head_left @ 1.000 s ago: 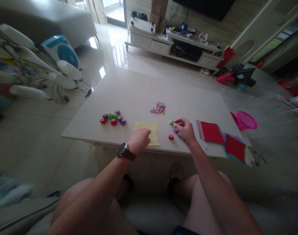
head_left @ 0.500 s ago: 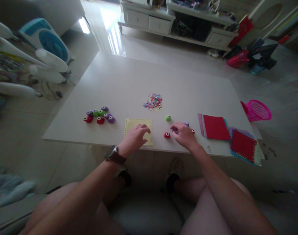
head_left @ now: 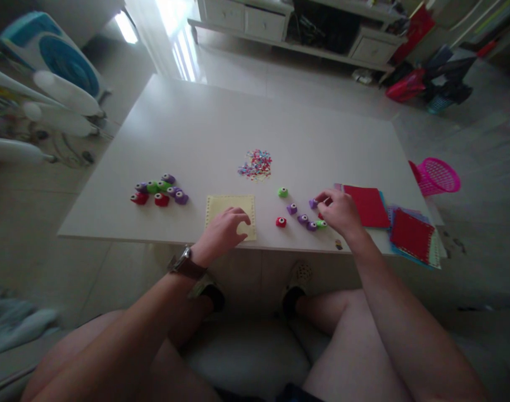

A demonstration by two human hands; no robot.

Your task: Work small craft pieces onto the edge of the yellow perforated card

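Small punches [head_left: 300, 219] lie scattered on the bench [head_left: 221, 128] by your right hand [head_left: 341, 212], which pinches a red one; your left hand [head_left: 223, 231] rests released on the yellow sheet [head_left: 229, 205]. Next, carry it carefully.

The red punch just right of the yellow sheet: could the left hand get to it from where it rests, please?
Probably yes. The left hand lies on the yellow sheet, and only bare table separates it from the red punch; the right hand is off to the side.
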